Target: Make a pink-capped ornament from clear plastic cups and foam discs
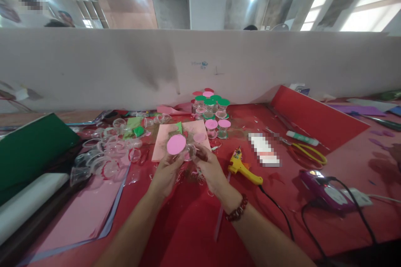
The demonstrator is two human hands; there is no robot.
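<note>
Both my hands meet around a small transparent plastic cup [189,152] at the middle of the table. A round pink disc [176,145] faces up at its left side, and I cannot tell how firmly it is joined to the cup. The fingers of my left hand [166,174] are closed under the disc's lower edge. My right hand [210,172] pinches the cup from the right. Just behind them lies a peach-coloured board [161,142] with a green scrap on it. Farther back stand several finished-looking cup pairs capped with green discs [223,102] and pink discs [224,123].
Loose transparent cups [111,148] crowd the left, beside pink paper sheets [78,217]. To the right lie a yellow glue gun [246,171] with a cord, yellow-handled scissors [308,153], a glue stick [302,138] and a purple power unit [326,192]. A white partition [125,66] stands behind.
</note>
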